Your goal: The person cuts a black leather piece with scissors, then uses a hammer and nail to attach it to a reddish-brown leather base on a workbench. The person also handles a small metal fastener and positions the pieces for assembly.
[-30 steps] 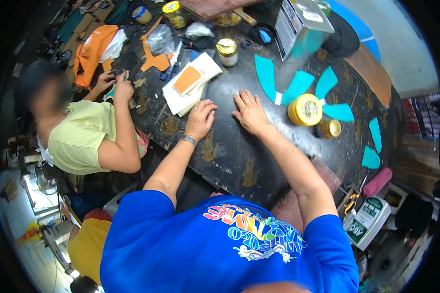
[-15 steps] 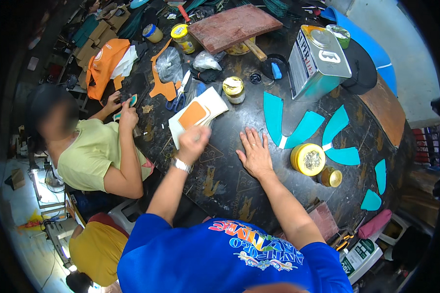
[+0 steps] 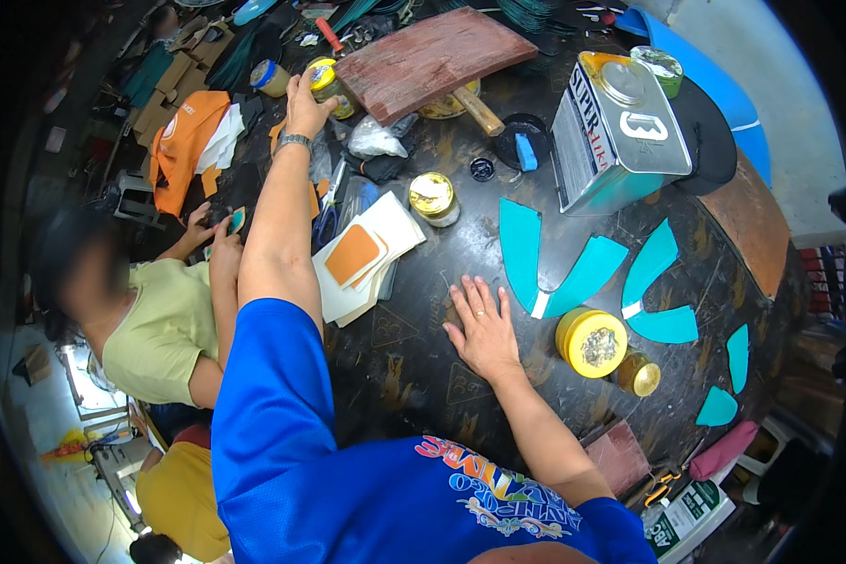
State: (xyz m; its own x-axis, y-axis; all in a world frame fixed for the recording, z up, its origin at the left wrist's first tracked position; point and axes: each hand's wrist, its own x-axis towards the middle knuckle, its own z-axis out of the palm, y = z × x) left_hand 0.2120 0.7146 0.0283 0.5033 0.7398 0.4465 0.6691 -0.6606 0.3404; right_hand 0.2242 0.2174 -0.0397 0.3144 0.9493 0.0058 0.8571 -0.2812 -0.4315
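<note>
Stretched far forward and left, my left hand (image 3: 307,108) reaches the glass jar with a yellow lid (image 3: 335,92). Its fingers and thumb are apart at the jar's near left side; whether they touch it I cannot tell. My right hand (image 3: 484,334) lies flat on the dark table, fingers spread, with nothing in it. Beyond that hand are a teal V-shaped piece (image 3: 522,258) with a white patch at its bend and a small gold-lidded jar (image 3: 434,199). Cream sheets (image 3: 399,226) with an orange piece (image 3: 352,256) on top lie right of my left arm.
Blue-handled scissors (image 3: 326,216) lie by the sheets. A reddish board (image 3: 432,61) rests raised beside a large metal can (image 3: 620,141). Right of my right hand stand a yellow-lidded tub (image 3: 592,343) and a small jar (image 3: 639,374). A co-worker (image 3: 160,320) sits at the left, handling a teal piece.
My left hand has moved from beside the cream sheets, where it was closed, forward to the yellow-lidded jar, and its fingers have opened. My right hand stays flat on the table.
</note>
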